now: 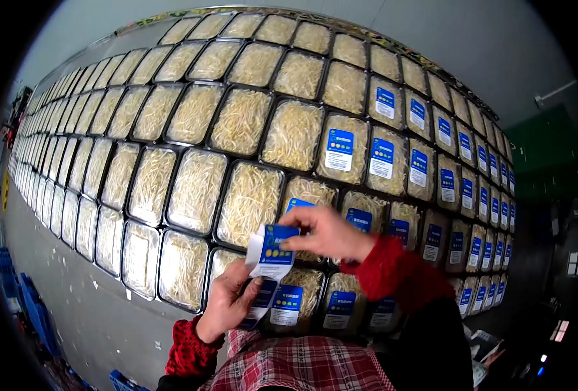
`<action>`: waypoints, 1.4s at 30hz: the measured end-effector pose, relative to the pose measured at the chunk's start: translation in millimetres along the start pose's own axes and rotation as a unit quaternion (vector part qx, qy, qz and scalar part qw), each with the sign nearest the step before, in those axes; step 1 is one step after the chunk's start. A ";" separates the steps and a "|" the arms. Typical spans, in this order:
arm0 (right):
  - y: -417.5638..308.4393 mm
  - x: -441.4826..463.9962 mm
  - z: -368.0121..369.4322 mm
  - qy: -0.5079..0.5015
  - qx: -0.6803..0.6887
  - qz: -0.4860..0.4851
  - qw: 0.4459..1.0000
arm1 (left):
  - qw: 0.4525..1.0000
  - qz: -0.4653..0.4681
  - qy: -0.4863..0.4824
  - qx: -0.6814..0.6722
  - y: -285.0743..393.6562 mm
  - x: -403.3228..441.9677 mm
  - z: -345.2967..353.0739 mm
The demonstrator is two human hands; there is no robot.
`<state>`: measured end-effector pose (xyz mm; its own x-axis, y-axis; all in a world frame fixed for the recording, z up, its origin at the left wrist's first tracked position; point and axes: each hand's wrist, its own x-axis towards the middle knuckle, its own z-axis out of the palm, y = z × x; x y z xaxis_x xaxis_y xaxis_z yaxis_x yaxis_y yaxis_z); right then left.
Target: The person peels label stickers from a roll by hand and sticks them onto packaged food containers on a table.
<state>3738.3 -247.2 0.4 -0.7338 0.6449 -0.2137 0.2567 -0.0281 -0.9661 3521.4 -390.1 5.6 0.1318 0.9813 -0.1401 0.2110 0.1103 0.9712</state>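
Observation:
My left hand (225, 304) grips a strip of blue-and-white printed labels (258, 301), thumb on top, the lower part hanging toward my apron. Above it my right hand (333, 233) pinches the right edge of the uppermost blue label (277, 246), which is partly lifted from its white backing paper (255, 251). Below both hands lie film-covered black trays of bean sprouts. An unlabelled tray (248, 203) is just beyond my left hand. A labelled tray (302, 190) is partly hidden behind my right hand, and another labelled tray (297, 293) sits near my apron.
Closely packed rows of sprout trays fill the surface, plain on the left (142, 254) and mostly labelled on the right (419, 166). Grey floor (74, 274) runs along the left edge, with blue crates (36, 313) at far left. A green structure (543, 153) stands at right.

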 end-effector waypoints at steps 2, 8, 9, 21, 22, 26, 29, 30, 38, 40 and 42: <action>0.2 -9.1 20.9 0.070 0.040 -0.033 0.996 | 0.983 0.097 0.057 0.144 2.9 5.7 -2.5; -13.1 -22.0 43.0 0.171 -0.058 -0.134 0.974 | 0.988 0.079 0.005 0.131 15.1 20.9 -6.9; -13.2 -21.2 37.3 0.164 -0.044 -0.123 0.978 | 0.999 -0.001 0.030 0.037 7.9 15.5 -0.8; 43.6 164.4 -302.7 0.353 -0.286 -0.026 0.890 | 0.999 -0.001 0.004 0.032 14.9 25.2 -15.1; 51.7 173.3 -308.4 0.350 -0.335 0.016 0.874 | 1.000 -0.007 0.012 0.023 16.5 27.4 -14.7; 83.5 184.7 -304.7 0.341 -0.462 0.141 0.807 | 0.999 -0.012 0.009 0.029 2.9 30.7 -17.3; 40.2 165.3 -253.4 0.368 -0.516 0.142 0.761 | 0.999 -0.010 0.005 0.035 -5.2 39.7 -20.8; 31.5 156.3 -235.8 0.359 -0.512 0.104 0.773 | 1.000 -0.014 0.007 0.028 -4.5 42.7 -21.4; 4.6 41.1 -21.1 0.034 0.051 0.004 0.998 | 0.957 0.114 0.074 0.255 -2.2 59.1 -20.9; -5.1 33.8 -7.3 0.024 -0.006 -0.023 0.999 | 0.935 0.173 0.095 0.294 5.0 67.6 -25.9; -2.4 33.3 6.4 0.067 -0.067 -0.140 0.986 | 0.995 0.033 -0.012 0.089 2.7 69.5 -31.3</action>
<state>3709.2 -230.4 -5.3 -0.7001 0.7086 0.0877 0.1443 0.2607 -0.9546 3500.9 -316.7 4.5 0.1730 0.9814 -0.0831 0.3691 0.0136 0.9293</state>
